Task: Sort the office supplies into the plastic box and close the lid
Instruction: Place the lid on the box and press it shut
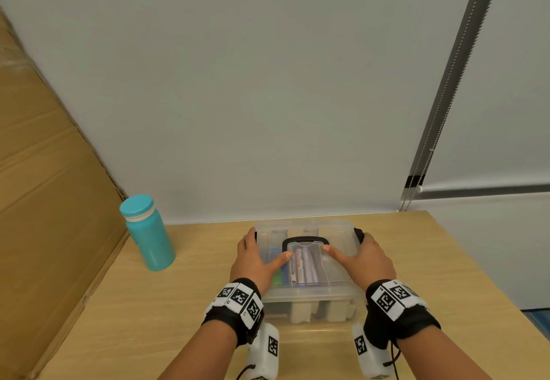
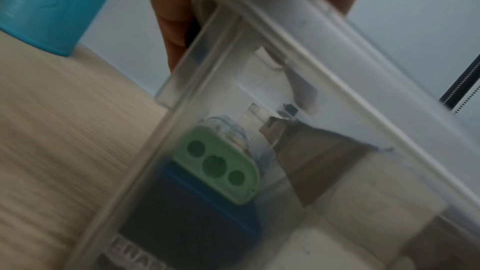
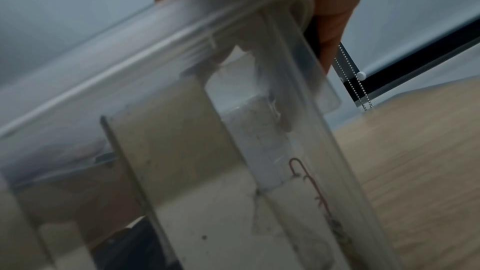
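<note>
Box (image 1: 309,299) w/ lid (image 1: 303,232) on, centre of table (image 1: 190,314) | L hand (image 1: 256,257) grips L end, thumb flat on lid | R hand (image 1: 364,260) grips R end, thumb on lid | inside: markers (image 1: 302,266), green sharpener (image 2: 221,163) | teal bottle (image 1: 147,232) far L, apart
</note>
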Demonstrator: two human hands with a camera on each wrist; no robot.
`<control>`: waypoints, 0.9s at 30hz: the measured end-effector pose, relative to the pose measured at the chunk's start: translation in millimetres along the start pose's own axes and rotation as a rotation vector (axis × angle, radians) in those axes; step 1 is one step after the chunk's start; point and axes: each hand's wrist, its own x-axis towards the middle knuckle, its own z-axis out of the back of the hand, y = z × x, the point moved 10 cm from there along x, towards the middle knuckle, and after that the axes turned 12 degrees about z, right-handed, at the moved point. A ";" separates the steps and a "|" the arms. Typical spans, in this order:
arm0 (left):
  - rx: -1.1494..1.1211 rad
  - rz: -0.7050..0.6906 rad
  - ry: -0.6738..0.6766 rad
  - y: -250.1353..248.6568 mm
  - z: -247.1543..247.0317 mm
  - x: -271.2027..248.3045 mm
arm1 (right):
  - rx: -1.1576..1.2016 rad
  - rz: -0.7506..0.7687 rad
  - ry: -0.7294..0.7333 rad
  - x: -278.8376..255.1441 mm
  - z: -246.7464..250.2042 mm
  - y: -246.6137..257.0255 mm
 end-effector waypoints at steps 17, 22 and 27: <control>0.030 0.005 0.003 -0.3 -2.2 1.0 | -0.236 0.067 0.043 0.2 -0.5 13.6; 0.024 0.011 -0.008 -0.2 0.0 -0.4 | -0.035 0.057 0.002 0.1 1.6 9.7; 0.078 0.018 0.006 -3.5 3.1 -4.8 | 0.032 0.064 -0.018 1.4 1.0 7.6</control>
